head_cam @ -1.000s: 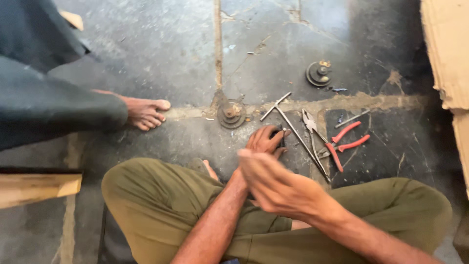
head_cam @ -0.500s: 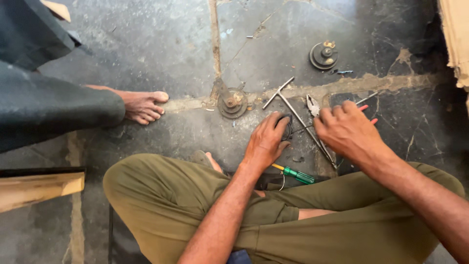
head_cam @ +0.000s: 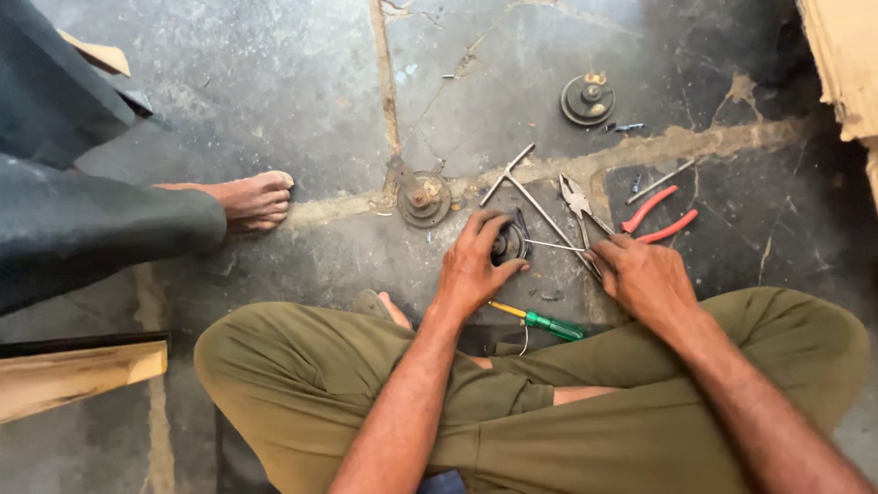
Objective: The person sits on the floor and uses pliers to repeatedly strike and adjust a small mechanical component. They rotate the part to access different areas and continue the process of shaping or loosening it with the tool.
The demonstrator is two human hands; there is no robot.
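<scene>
Floor [head_cam: 274,101] is dark cracked stone with a pale mortar seam running left to right through the middle; person sits cross-legged on it in olive trousers [head_cam: 585,430], knees spread to both sides of frame; second person at far left in dark grey trousers [head_cam: 82,229], one bare foot [head_cam: 251,199] flat on the floor near the seam; wooden plank [head_cam: 73,375] at lower left edge; pale board [head_cam: 846,64] at upper right corner.

Left hand [head_cam: 476,265] is clenched over a small dark round part [head_cam: 508,243] on the floor just ahead of the shins, fingers curled over the top, thumb on the right side; part mostly hidden under the hand. Right hand [head_cam: 645,279] rests palm down just right of it, fingers bent onto thin metal rods [head_cam: 558,245] and the near end of the pliers; cannot tell whether it actually grips anything.

Pliers [head_cam: 631,218] with red handles lie open on the floor, jaws pointing up-left, handles toward upper right; T-handle wrench [head_cam: 521,187] lies diagonally just left of them; green-handled screwdriver [head_cam: 540,320] lies between the hands, against the trousers. Round metal disc [head_cam: 423,198] with a centre hub sits on the seam above the left hand; second similar disc [head_cam: 587,99] well apart, further up right; thin rod [head_cam: 660,181] above the pliers handles; small screws [head_cam: 624,127] beside the upper disc.
</scene>
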